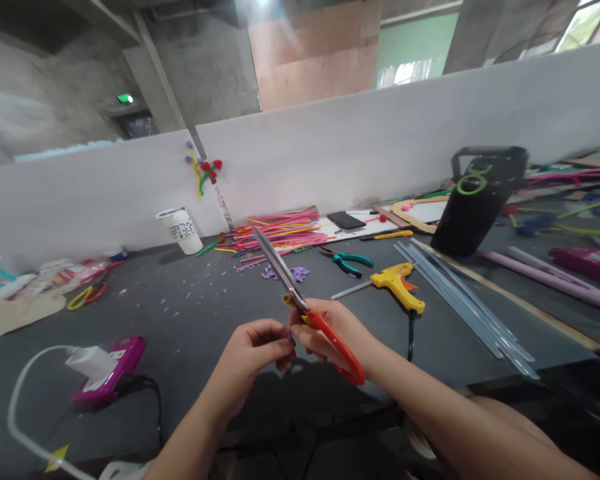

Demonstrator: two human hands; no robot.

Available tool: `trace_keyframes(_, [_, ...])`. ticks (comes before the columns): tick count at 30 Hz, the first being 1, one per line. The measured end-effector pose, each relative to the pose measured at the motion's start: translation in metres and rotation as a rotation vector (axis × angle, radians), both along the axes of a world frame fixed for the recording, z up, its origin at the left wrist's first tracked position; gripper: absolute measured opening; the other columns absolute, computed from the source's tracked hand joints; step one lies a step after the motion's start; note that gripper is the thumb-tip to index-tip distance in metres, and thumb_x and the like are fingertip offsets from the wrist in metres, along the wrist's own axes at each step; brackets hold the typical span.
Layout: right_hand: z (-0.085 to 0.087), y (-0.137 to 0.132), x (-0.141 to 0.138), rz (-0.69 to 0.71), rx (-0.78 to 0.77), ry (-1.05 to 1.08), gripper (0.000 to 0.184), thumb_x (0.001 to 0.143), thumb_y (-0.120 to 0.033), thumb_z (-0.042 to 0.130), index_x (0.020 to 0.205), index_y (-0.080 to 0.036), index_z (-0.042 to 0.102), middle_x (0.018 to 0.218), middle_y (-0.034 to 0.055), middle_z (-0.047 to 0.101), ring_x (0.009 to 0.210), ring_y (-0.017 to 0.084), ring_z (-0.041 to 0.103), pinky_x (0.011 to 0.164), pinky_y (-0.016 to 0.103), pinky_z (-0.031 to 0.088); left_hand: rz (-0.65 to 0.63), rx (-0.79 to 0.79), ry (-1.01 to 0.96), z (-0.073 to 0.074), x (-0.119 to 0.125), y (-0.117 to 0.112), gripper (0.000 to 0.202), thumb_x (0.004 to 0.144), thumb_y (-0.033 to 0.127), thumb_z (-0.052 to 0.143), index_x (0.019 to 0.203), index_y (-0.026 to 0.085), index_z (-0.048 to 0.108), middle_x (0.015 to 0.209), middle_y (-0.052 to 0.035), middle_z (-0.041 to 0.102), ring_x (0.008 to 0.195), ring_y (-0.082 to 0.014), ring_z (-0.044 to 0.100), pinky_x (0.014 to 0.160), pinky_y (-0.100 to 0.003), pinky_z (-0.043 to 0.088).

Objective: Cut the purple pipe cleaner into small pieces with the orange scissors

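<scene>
My right hand [337, 330] grips a pair of red-handled scissors [305, 310] whose closed blades point up and away to the left. My left hand [255, 350] is pinched just beside it, fingertips touching the right hand near the scissors' pivot; whatever small piece it holds is too tiny to make out. Both hands hover over the near part of a dark grey table [190, 320]. Small purple scraps [293, 272] lie on the table beyond the blades.
A yellow glue gun [397, 285], green-handled pliers [350, 261] and clear glue sticks [460, 307] lie to the right. Coloured pipe cleaners [283, 233], a white cup [181, 230] and a phone [346, 220] sit at the back. A black bag [477, 200] stands right; a magenta device [113, 370] with a white charger lies left.
</scene>
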State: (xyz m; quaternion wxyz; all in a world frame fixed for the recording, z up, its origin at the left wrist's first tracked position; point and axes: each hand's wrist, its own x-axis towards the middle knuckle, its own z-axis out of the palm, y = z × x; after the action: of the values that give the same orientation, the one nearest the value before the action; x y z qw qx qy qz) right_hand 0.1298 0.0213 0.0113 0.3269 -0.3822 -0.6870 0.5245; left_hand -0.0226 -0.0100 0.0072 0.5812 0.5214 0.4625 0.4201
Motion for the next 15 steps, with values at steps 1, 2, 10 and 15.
trace_keyframes(1, [-0.0005,0.0006,0.0004,0.004,-0.001,-0.002,0.005,0.065,-0.014,0.046,0.067,-0.017,0.049,0.049,-0.0081,0.042,0.038,0.004,0.04,0.036,0.014,0.031,-0.003,0.0,0.002,-0.0002,-0.0006,0.0002,0.005,0.065,0.019,0.064,0.064,0.013,0.063,0.055,-0.0011,0.057,0.052,-0.0114,0.049,0.053,-0.022,0.038])
trace_keyframes(2, [-0.0008,0.0011,0.001,0.013,-0.006,-0.002,0.006,0.065,-0.014,0.046,0.068,-0.018,0.049,0.048,-0.0083,0.042,0.038,0.005,0.039,0.036,0.014,0.031,-0.001,0.001,0.004,-0.0005,-0.0013,0.0003,0.005,0.065,0.018,0.064,0.064,0.013,0.063,0.054,-0.0009,0.057,0.051,-0.0112,0.049,0.053,-0.022,0.038])
trace_keyframes(10, [-0.0031,0.0029,0.0035,0.075,0.051,-0.005,0.007,0.067,-0.014,0.047,0.072,-0.018,0.049,0.05,-0.0085,0.044,0.039,0.005,0.039,0.04,0.016,0.032,0.045,-0.003,-0.003,-0.0044,-0.0029,0.0025,0.011,0.062,0.022,0.067,0.062,0.013,0.063,0.053,-0.0022,0.059,0.049,-0.011,0.049,0.051,-0.023,0.038])
trace_keyframes(15, [-0.0028,0.0046,0.0054,0.018,0.19,-0.07,0.009,0.073,-0.025,0.049,0.068,-0.018,0.048,0.052,-0.0073,0.042,0.044,0.006,0.04,0.045,0.018,0.033,0.102,0.044,0.016,-0.0026,-0.003,0.0013,0.006,0.065,0.02,0.065,0.064,0.014,0.062,0.053,0.0004,0.058,0.049,-0.0096,0.049,0.051,-0.022,0.038])
